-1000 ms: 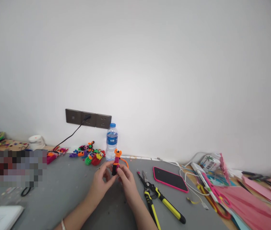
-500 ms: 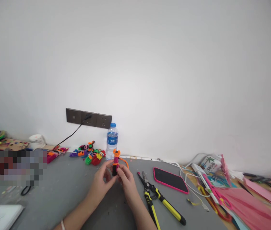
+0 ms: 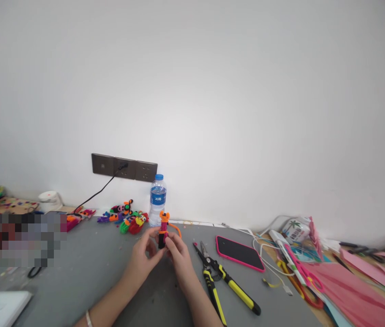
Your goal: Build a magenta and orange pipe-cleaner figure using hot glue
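Observation:
Between my two hands stands a small pipe-cleaner figure (image 3: 163, 227), upright, with an orange eared head, a magenta body and black below. An orange pipe-cleaner strand curves out from its right side. My left hand (image 3: 145, 249) pinches the figure from the left, thumb low and index finger behind it. From the right, my right hand (image 3: 177, 253) has thumb and fingers closed on its lower part. Some fingertips are hidden behind the figure. Right of my right hand lie yellow-and-black pliers (image 3: 217, 272) with their jaws apart.
A water bottle (image 3: 158, 200) stands behind the figure, beside several colourful pipe-cleaner figures (image 3: 127, 218). A pink-cased phone (image 3: 240, 253), white cables, scissors (image 3: 313, 279) and pink sheets (image 3: 352, 290) lie to the right. A white box (image 3: 3, 309) sits at the front left.
The whole view has shifted slightly, so things appear a little further left. Both hands keep the same hold on the figure.

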The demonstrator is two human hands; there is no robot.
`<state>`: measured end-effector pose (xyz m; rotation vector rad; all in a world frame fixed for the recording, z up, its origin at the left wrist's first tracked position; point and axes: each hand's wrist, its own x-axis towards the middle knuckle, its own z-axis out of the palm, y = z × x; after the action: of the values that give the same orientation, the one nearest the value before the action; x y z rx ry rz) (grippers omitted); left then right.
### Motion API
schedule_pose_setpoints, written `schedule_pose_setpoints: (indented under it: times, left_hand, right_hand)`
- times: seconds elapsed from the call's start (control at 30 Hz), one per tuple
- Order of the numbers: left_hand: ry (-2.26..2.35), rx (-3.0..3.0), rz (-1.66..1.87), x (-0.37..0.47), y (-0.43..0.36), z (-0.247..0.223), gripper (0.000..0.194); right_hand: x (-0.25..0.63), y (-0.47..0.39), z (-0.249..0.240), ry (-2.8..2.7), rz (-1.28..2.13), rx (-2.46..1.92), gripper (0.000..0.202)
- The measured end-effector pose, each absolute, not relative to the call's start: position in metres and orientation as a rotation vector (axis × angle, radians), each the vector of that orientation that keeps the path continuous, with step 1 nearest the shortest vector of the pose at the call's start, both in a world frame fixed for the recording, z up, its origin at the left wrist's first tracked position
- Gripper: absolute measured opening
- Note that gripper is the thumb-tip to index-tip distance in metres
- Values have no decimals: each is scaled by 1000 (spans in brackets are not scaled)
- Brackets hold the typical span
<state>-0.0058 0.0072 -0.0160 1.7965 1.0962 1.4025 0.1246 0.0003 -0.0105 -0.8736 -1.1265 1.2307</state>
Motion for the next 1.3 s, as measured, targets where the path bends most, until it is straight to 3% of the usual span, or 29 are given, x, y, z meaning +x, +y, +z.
schedule_pose_setpoints:
  times: [1.3]
  left_hand:
    - [1102,1836,1360,-6,7,-14,38]
  right_hand:
    - [124,2,-8,-1131,1147,-862,22]
